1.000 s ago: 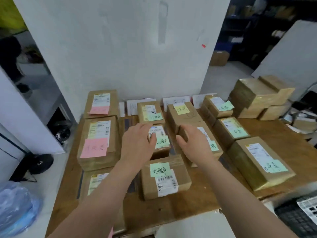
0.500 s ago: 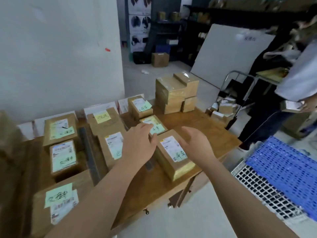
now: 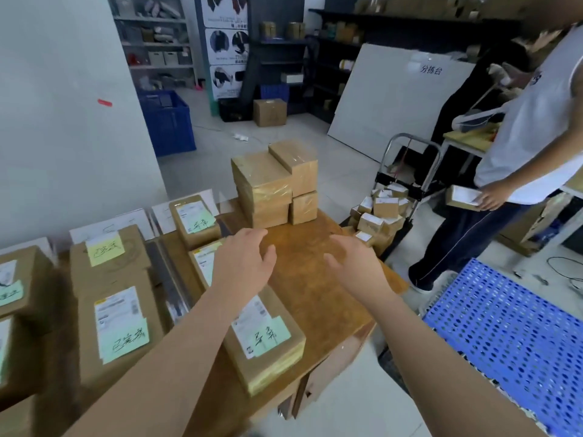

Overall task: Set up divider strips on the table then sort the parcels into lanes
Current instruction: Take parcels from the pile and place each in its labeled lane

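Note:
Brown cardboard parcels with white labels and green or yellow notes lie in rows on the wooden table (image 3: 315,288). A dark divider strip (image 3: 167,279) runs between two rows. My left hand (image 3: 243,263) hovers open over a green-noted parcel (image 3: 202,263), holding nothing. My right hand (image 3: 356,266) is open above the bare right part of the table. In front of my left arm lies another green-noted parcel (image 3: 268,339). A stack of plain taped parcels (image 3: 274,184) stands at the table's far right corner.
A person in a white top (image 3: 530,127) stands at the right holding a small parcel (image 3: 462,197). A hand cart loaded with small parcels (image 3: 381,216) stands beyond the table. A blue perforated pallet (image 3: 511,335) lies at the lower right. A white wall panel (image 3: 63,121) backs the table.
My view has swung right, from the labelled rows toward the table's right end and the unsorted stack. Both hands stayed open and moved right with it, holding nothing.

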Action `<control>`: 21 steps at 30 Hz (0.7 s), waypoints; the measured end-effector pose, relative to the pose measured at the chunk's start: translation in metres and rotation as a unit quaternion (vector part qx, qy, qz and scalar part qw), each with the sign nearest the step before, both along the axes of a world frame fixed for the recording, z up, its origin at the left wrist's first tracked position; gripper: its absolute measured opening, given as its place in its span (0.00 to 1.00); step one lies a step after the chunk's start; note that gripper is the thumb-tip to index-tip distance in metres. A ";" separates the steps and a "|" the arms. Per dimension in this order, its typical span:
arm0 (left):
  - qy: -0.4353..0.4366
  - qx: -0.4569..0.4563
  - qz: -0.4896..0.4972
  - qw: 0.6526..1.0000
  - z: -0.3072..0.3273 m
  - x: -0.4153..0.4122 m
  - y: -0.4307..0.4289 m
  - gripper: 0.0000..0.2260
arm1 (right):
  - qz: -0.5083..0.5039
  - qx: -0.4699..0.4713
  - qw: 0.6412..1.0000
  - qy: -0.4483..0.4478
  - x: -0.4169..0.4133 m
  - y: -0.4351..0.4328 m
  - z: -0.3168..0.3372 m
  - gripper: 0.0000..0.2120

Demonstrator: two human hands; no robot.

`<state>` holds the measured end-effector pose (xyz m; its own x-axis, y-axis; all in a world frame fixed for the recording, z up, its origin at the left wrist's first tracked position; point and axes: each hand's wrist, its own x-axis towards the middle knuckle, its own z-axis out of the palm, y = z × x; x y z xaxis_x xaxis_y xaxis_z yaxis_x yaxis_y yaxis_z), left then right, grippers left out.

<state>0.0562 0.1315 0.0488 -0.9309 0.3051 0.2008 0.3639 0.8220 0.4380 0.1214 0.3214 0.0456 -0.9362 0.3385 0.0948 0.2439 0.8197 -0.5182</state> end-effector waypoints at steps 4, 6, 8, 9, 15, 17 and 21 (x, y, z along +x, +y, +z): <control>-0.007 -0.004 0.026 1.000 -0.002 -0.055 0.027 0.20 | 0.004 -0.002 1.000 -0.007 -0.055 0.026 -0.002 0.23; -0.019 -0.002 0.039 0.999 -0.002 -0.083 0.039 0.20 | 0.004 -0.004 1.000 -0.017 -0.082 0.037 0.000 0.23; -0.033 -0.001 0.051 0.998 -0.001 -0.109 0.048 0.20 | 0.006 -0.012 0.999 -0.033 -0.107 0.045 0.003 0.21; -0.037 -0.005 0.056 0.998 -0.001 -0.121 0.053 0.19 | 0.009 -0.013 0.999 -0.039 -0.119 0.049 0.004 0.20; -0.073 0.015 0.079 0.994 -0.007 -0.191 0.073 0.15 | 0.037 -0.003 0.998 -0.044 -0.195 0.070 0.003 0.22; -0.091 0.030 0.092 0.991 -0.011 -0.211 0.080 0.16 | 0.058 0.005 0.997 -0.042 -0.219 0.075 0.003 0.21; -0.131 0.092 0.121 0.980 -0.018 -0.245 0.091 0.19 | 0.105 0.039 0.994 -0.019 -0.271 0.086 -0.004 0.23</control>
